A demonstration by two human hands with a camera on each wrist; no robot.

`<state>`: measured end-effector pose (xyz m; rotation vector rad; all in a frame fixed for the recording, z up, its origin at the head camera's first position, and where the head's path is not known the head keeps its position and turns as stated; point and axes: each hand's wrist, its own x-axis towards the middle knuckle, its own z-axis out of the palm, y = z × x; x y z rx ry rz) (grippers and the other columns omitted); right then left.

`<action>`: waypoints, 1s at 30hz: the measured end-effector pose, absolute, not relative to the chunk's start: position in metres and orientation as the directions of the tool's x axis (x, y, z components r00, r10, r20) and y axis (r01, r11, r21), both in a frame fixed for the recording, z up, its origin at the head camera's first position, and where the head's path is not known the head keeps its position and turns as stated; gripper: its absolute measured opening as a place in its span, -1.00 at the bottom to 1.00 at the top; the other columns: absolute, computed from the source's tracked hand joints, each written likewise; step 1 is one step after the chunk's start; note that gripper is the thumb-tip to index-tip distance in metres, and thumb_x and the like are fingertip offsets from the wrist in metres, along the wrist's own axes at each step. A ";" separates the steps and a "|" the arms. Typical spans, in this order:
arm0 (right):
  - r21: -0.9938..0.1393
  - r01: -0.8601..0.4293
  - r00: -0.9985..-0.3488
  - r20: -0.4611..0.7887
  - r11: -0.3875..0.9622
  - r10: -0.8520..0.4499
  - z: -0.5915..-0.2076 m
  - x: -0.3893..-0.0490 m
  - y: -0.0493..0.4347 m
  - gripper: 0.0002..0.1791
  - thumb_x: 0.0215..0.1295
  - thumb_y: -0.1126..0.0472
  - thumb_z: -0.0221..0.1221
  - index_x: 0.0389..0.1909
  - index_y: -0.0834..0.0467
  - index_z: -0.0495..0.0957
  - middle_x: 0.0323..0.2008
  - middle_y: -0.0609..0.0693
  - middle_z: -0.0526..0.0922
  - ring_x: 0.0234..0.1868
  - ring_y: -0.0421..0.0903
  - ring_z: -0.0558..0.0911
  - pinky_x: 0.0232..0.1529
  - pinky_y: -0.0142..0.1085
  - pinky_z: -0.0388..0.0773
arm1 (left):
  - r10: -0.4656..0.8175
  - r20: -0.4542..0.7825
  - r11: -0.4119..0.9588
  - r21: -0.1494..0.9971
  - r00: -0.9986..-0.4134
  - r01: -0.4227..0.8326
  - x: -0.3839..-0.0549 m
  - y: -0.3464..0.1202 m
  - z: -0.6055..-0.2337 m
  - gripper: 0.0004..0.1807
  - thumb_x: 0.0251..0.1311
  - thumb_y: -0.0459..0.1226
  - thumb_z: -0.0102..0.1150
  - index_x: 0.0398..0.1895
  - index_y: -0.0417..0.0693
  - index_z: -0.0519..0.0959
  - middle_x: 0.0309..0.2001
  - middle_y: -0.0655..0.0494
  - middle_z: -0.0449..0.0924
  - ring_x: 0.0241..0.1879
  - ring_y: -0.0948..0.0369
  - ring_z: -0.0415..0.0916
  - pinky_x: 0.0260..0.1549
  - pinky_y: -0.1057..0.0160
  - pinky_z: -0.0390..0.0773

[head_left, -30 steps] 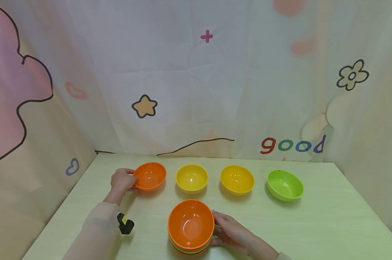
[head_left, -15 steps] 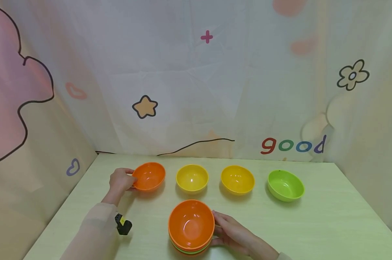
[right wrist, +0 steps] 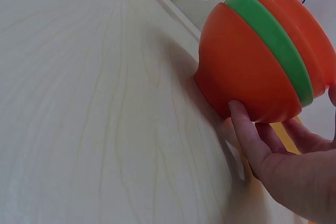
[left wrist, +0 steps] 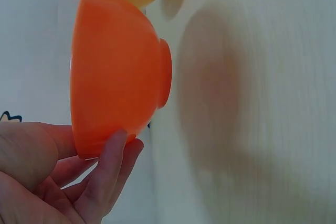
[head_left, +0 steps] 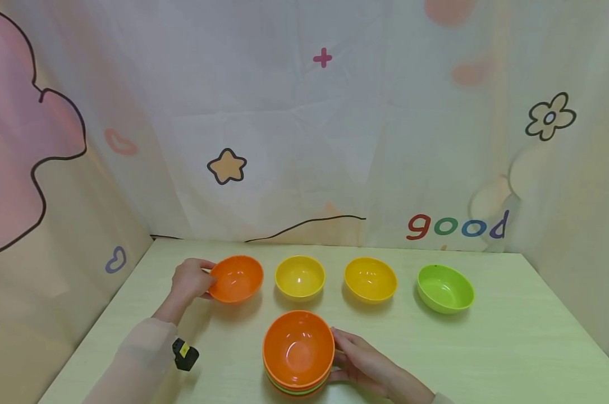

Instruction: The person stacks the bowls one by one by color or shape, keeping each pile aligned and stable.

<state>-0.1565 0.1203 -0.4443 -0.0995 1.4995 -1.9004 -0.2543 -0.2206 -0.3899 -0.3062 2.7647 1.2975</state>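
Observation:
My left hand (head_left: 190, 279) pinches the left rim of an orange bowl (head_left: 237, 279), thumb on the inside and fingers beneath. In the left wrist view, this orange bowl (left wrist: 113, 72) is raised off the table, its shadow apart from its foot. My right hand (head_left: 362, 359) holds the right side of a stack of bowls (head_left: 298, 350) near the front. The right wrist view shows the stack's bottom orange bowl (right wrist: 241, 61), a green bowl (right wrist: 270, 35) above it and orange on top. There, the fingers of my right hand (right wrist: 294, 166) lie along the stack's side.
Right of the lifted bowl, a yellow bowl (head_left: 300, 278), a deeper yellow bowl (head_left: 370, 279) and a green bowl (head_left: 445, 289) stand in a row on the pale table (head_left: 516, 348). A printed curtain (head_left: 284, 129) hangs behind the table's back edge.
My left hand has lifted the orange bowl and moved it slightly right and toward me. My right hand and the stack have stayed in place.

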 end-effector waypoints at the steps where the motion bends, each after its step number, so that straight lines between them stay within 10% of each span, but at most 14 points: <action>1: -0.878 0.472 -0.749 -0.351 -0.081 -0.562 -0.444 -0.156 0.121 -0.26 0.36 -0.15 -0.11 0.33 0.31 0.11 0.16 0.17 0.44 -0.02 -0.05 0.54 -0.03 -0.07 0.55 | -0.139 -0.146 0.629 0.751 -0.980 -0.201 -0.253 -0.219 -0.388 -0.60 0.07 -0.50 0.08 0.05 -0.39 0.45 -0.17 -0.34 0.54 -0.49 0.11 0.63 -0.59 0.27 0.62; 30: -0.875 0.472 -0.745 -0.334 -0.104 -0.577 -0.443 -0.155 0.122 -0.27 0.37 -0.13 -0.10 0.34 0.31 0.10 0.18 0.17 0.42 0.01 -0.05 0.52 -0.01 -0.08 0.54 | 0.066 -0.022 0.719 0.694 -0.998 0.032 -0.223 -0.192 -0.343 -0.63 0.00 -0.51 0.09 -0.04 -0.33 0.54 -0.33 -0.18 0.60 -0.64 0.21 0.57 -0.66 0.26 0.60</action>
